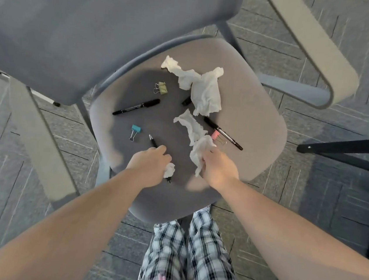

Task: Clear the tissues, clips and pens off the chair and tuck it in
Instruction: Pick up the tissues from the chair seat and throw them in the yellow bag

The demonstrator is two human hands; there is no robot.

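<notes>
The grey chair seat (256, 115) holds scattered clutter. My left hand (150, 161) is shut on a black pen (153, 141) and a small wad of tissue (169, 169). My right hand (218, 166) grips the near end of a long crumpled tissue (192, 129). A bigger crumpled tissue (203, 89) lies at the seat's far side, half covering a black pen (186, 101). Two black markers lie loose, one at left (137, 106), one at right (224, 133). A green clip (161, 87), a blue clip (135, 131) and a pink clip (218, 137) rest on the seat.
The chair's backrest (88, 27) rises at the upper left, with armrests at left (40, 138) and upper right (312, 43). A black table leg (347, 145) crosses the carpet at right. My legs in checked trousers (189, 259) stand at the seat's front edge.
</notes>
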